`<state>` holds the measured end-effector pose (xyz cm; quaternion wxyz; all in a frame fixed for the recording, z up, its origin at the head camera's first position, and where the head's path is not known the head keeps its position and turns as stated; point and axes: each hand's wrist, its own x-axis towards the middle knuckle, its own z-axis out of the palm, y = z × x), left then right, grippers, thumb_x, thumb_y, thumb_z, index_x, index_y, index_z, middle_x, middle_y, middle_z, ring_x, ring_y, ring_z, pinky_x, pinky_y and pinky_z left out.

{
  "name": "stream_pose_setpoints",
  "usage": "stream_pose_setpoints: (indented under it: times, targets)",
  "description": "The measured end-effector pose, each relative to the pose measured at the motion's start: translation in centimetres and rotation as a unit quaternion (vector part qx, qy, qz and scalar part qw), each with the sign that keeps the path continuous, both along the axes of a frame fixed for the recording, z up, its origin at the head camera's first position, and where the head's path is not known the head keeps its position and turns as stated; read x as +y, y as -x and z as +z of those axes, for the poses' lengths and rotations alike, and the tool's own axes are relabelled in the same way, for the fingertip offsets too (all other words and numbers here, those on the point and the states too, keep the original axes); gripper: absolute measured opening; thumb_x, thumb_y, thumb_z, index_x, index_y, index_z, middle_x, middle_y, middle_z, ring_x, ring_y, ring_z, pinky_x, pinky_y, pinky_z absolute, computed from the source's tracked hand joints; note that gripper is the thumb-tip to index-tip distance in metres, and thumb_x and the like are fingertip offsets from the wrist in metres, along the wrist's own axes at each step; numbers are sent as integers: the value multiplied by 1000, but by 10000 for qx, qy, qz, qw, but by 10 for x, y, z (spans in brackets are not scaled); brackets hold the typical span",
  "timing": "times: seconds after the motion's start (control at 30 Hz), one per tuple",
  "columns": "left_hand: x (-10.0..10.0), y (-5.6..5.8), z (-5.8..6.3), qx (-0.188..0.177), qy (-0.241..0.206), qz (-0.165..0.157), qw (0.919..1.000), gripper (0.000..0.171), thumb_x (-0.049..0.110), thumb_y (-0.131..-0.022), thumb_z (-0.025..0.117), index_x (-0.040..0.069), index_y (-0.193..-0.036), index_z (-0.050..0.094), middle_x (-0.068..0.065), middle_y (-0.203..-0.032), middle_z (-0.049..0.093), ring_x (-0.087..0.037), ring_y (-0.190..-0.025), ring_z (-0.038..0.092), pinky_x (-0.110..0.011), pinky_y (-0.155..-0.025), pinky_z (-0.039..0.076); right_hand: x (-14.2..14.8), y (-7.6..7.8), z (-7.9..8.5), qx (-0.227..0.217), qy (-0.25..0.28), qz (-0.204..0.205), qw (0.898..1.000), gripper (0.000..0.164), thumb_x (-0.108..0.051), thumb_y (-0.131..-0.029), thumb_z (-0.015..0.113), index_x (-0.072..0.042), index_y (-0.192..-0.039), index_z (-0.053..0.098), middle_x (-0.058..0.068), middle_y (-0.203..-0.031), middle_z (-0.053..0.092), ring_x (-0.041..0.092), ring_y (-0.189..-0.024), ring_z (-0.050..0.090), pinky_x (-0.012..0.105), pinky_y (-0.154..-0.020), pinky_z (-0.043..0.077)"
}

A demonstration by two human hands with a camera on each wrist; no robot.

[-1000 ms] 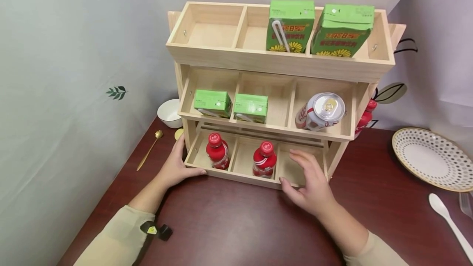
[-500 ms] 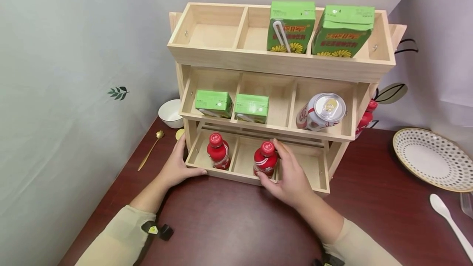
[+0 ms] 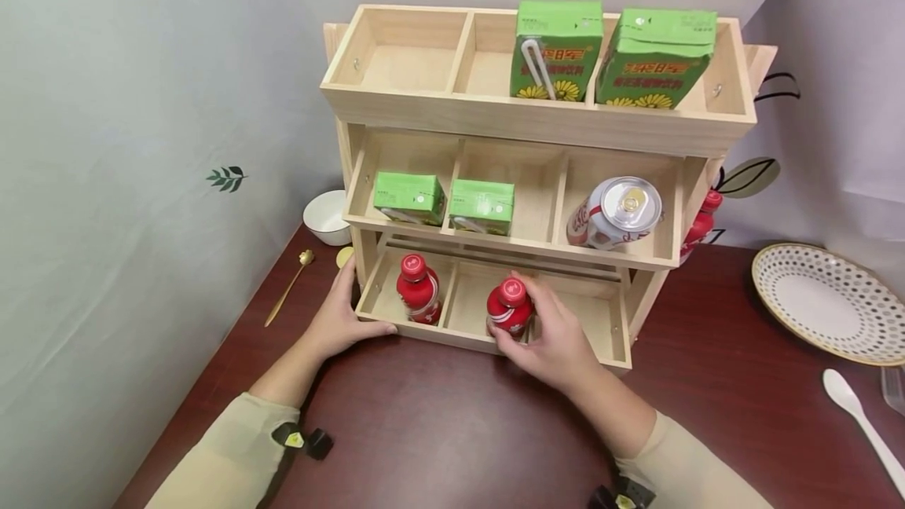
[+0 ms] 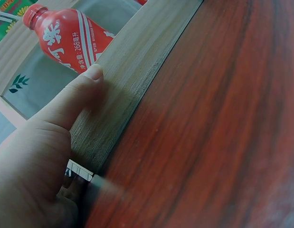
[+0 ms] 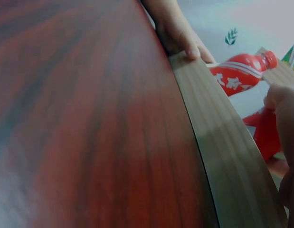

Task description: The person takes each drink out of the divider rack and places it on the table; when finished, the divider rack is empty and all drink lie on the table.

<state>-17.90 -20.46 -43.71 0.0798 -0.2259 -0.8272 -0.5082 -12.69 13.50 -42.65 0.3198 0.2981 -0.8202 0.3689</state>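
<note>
A three-tier wooden shelf (image 3: 537, 120) with divided trays stands on the table. At the bottom tray's left corner my left hand (image 3: 341, 322) grips the wood, its thumb along the front board and its fingers round the side. My right hand (image 3: 558, 340) holds a red bottle (image 3: 511, 306) in that tray's middle compartment, thumb in front and fingers behind. Another red bottle (image 3: 419, 289) stands upright in the left compartment. In the right wrist view, the held bottle (image 5: 266, 137) is partly covered by the fingers.
Green drink cartons (image 3: 556, 49) stand in the top tray, with smaller cartons (image 3: 481, 206) and a can (image 3: 615, 212) in the middle tray. A bowl (image 3: 327, 217) and gold spoon (image 3: 288, 289) lie left. A plate (image 3: 823, 303), white spoon (image 3: 859, 422) and another red bottle (image 3: 700, 228) are right.
My right hand has moved left from the bottom tray's right compartment and taken hold of the red bottle in the middle one, which has shifted slightly. My left hand stays on the shelf corner.
</note>
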Motion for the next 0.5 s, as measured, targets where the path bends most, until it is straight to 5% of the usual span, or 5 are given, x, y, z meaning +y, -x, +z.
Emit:
stream_pose_setpoints:
  times: [0.5]
  targets:
    - [-2,1,-1,-49,28,33,10000,128,19,-52,98,10,-153,21,-16,-145,33,-26,-132,32,-51,-105,26,6,1,8,316,379,341,9982,77,-17,-66,85,3,-133,52,11,-115,63,22,-97,64,26,-78,53]
